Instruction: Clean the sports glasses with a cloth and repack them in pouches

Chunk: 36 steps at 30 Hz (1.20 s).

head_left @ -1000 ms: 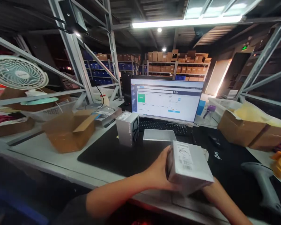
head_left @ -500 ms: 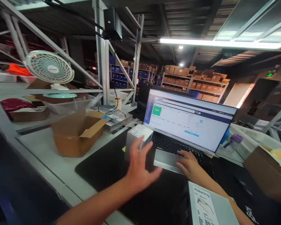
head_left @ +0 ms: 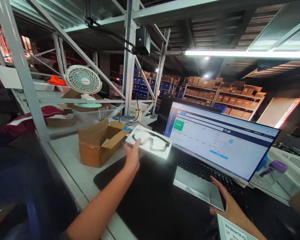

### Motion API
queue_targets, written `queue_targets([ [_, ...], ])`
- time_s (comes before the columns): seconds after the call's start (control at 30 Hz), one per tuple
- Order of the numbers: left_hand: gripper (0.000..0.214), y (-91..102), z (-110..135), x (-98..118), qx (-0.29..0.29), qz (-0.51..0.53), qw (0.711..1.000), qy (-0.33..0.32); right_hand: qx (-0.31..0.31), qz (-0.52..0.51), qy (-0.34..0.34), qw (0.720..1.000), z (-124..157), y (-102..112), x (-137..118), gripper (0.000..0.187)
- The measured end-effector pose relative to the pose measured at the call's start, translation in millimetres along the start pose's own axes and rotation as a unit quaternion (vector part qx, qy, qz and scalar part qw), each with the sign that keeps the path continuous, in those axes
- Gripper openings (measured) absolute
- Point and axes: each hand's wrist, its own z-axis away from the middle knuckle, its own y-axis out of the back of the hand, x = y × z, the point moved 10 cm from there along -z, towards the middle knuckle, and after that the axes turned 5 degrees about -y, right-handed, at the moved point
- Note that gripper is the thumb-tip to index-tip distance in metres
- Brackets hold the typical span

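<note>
My left hand [head_left: 133, 156] grips the left end of a white box [head_left: 157, 154] printed with a picture of dark-framed goggles, tilted above the black desk mat [head_left: 160, 190]. A flat silver box [head_left: 197, 186] lies in front of the black keyboard [head_left: 187, 165]. My right hand [head_left: 226, 200] is at its right end, thumb on the near side and a finger on the far side. Another pale box [head_left: 233, 230], marked "Wakening", overlaps my right wrist at the bottom edge, partly out of view.
A monitor [head_left: 217, 140] stands behind the keyboard. To the left are an open cardboard box [head_left: 91, 146] and a small fan [head_left: 83, 80] beyond a metal frame. At right, a purple-topped scanner-like object [head_left: 277, 166] sits by a white basket [head_left: 290, 160].
My left hand has closed on the box it hovered open beside; that box is now lifted and its goggles picture shows. My right hand stays by the silver box. The view has shifted left.
</note>
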Motion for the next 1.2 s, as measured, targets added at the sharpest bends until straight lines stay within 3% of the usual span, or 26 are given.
queue_targets([
  [0.17, 0.025, -8.2, 12.4, -34.3, -0.013, 0.049, 0.985, 0.163, 0.189, -0.019, 0.007, 0.982, 3.1, 67.0, -20.1, 0.088],
  [0.27, 0.025, -16.4, 28.1, -48.5, -0.021, 0.063, 0.978, 0.2, 0.239, -0.018, 0.036, 0.97, 7.5, 90.1, -47.6, 0.089],
  [0.37, 0.028, -20.5, 39.1, -55.9, -0.029, 0.064, 0.977, 0.202, 0.214, 0.037, 0.045, 0.975, 8.6, 87.4, -71.5, 0.096],
  [0.47, 0.028, -16.4, 42.9, -61.0, -0.028, 0.053, 0.981, 0.187, 0.15, 0.123, 0.058, 0.979, 12.0, 74.8, -86.1, 0.095],
  [0.67, 0.033, -8.6, 46.4, -66.9, -0.03, 0.041, 0.99, 0.134, 0.041, 0.166, 0.049, 0.984, 23.5, 63.3, -84.0, 0.104],
  [0.8, 0.028, -12.9, 50.3, -64.8, -0.051, 0.042, 0.99, 0.124, 0.042, 0.141, 0.035, 0.988, 26.9, 67.3, -76.9, 0.095],
  [1.0, 0.022, -21.5, 55.9, -66.8, -0.072, 0.036, 0.988, 0.132, 0.136, 0.119, 0.048, 0.982, 34.5, 93.1, -77.2, 0.093],
  [1.2, 0.012, -23.5, 65.0, -74.0, -0.059, 0.01, 0.987, 0.149, 0.069, 0.143, 0.055, 0.986, 35.3, 72.0, -82.6, 0.096],
])
